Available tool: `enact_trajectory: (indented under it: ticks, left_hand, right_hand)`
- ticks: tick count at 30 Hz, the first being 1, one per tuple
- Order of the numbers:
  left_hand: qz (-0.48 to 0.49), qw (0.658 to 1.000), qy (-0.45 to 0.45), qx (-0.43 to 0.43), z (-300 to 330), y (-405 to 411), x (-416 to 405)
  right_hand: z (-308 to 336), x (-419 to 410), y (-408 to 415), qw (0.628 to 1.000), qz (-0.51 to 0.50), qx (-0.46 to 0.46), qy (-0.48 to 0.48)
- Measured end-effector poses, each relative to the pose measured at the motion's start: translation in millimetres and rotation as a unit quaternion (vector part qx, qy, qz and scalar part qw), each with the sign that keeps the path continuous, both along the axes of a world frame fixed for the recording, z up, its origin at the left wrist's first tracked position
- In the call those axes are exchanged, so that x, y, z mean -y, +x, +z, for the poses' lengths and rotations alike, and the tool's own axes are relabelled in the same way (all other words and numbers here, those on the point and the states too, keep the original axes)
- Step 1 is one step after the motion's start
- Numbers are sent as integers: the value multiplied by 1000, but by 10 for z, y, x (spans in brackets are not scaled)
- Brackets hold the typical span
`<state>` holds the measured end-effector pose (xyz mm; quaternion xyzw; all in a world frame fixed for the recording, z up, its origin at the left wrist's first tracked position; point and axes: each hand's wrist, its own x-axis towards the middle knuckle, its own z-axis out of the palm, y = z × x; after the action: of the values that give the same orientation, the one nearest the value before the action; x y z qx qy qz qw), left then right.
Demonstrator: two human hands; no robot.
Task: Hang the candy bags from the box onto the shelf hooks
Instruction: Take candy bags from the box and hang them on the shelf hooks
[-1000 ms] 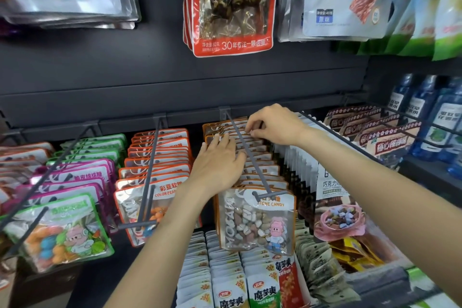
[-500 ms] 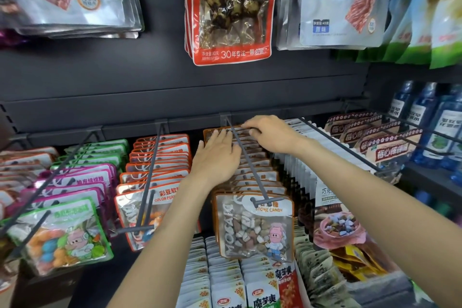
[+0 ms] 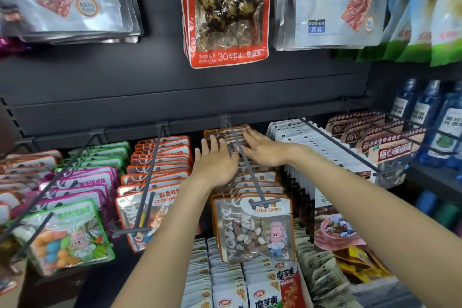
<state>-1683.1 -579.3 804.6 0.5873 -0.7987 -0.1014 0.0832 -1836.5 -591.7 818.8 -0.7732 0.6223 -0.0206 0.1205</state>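
A row of orange-edged stone candy bags (image 3: 252, 227) hangs on a grey shelf hook (image 3: 246, 165) in the middle of the shelf. My left hand (image 3: 216, 161) lies flat, fingers straight, on the bag tops left of the hook rod. On the other side of the rod my right hand (image 3: 265, 149) rests flat on the bags, fingers extended toward the back panel. Neither hand grips anything. The box is out of view.
Color bean bags (image 3: 152, 182) hang on the hook to the left, then pink and green bags (image 3: 72, 207). White packets (image 3: 307, 155) hang to the right, blue bottles (image 3: 435, 120) at far right. Large snack bags (image 3: 227, 12) hang overhead.
Both hands slid toward the back of the hook over the bag tops. My right hand's curled fingers have straightened out flat.
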Motion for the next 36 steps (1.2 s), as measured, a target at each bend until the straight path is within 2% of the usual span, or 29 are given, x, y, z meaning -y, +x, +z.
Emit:
enact_trajectory:
  ticks: [5, 8, 10, 15, 20, 26, 29, 31, 34, 36]
  left_hand:
    - [6, 999, -26, -34, 9, 7, 2]
    - [25, 991, -108, -74, 88, -2, 103]
    - [33, 988, -137, -64, 143, -21, 199]
    - [29, 999, -22, 32, 121, -50, 332]
    - [35, 999, 1, 3, 49, 8, 342]
    - [32, 999, -22, -19, 23, 3, 348]
    - [31, 995, -55, -76, 46, 2, 294]
    - [33, 982, -97, -156, 97, 19, 186]
    - [24, 945, -143, -293, 179, 64, -133]
    - [12, 911, -141, -388, 144, 84, -423]
  right_hand:
    - [27, 40, -26, 999, -10, -14, -30]
    - [61, 124, -64, 995, -4, -3, -96]
    - [75, 168, -37, 993, 8, -8, -117]
    - [49, 220, 6, 999, 23, -10, -36]
    - [40, 179, -11, 1000, 11, 14, -16]
    - [27, 193, -17, 1000, -11, 15, -21]
    - [41, 148, -45, 997, -13, 29, -68]
    - [85, 35, -79, 992, -18, 57, -112]
    - [149, -286, -145, 971, -24, 147, -188]
    - [118, -566, -178, 944, -34, 235, -230]
